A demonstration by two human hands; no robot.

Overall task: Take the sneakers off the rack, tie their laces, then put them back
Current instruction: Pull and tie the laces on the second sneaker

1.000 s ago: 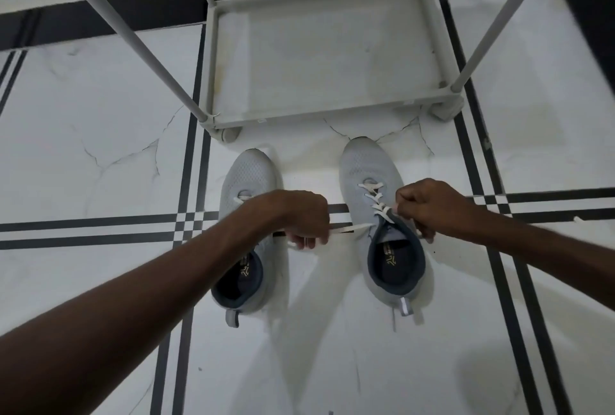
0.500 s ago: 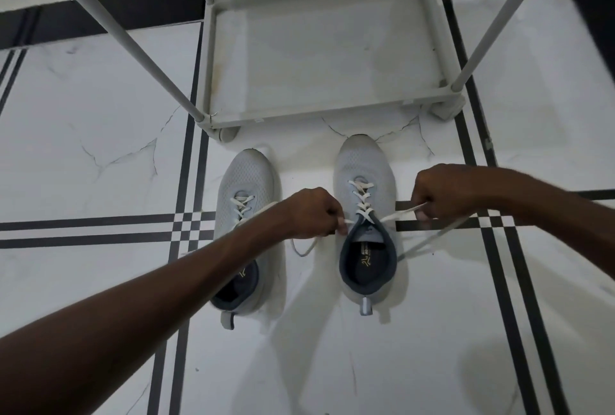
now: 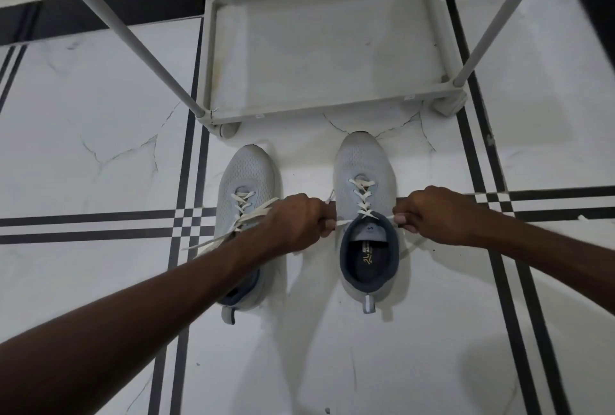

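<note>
From my feed, both sneakers stand on the white marble floor [image 3: 100, 98], toes pointing toward twelve o'clock, just short of the front edge of the white rack [image 3: 332, 111]. The right sneaker [image 3: 364, 161] sits near the centre of my view with its dark lining open toward me; the left sneaker [image 3: 246, 171] is just beside it at nine o'clock, its heel partly hidden under my left forearm. My left hand [image 3: 296, 218] is closed into a loose fist at the nine o'clock side of the right sneaker's collar, pinching one end of that shoe's white laces [image 3: 361, 198], with a short tail poking up past the knuckles. My right hand [image 3: 436, 215] is curled shut at the three o'clock side of the same collar, gripping the other end between thumb and fingers; a slack length trails down toward five o'clock across the tile. The two ends run outward from the top eyelets and look pulled taut. The left sneaker's laces [image 3: 233, 224] lie loose, splayed toward eight o'clock over the black stripes in the floor [image 3: 83, 224]. The rack's bottom shelf sits at twelve o'clock, its poles [image 3: 126, 38] slanting up out of view.
</note>
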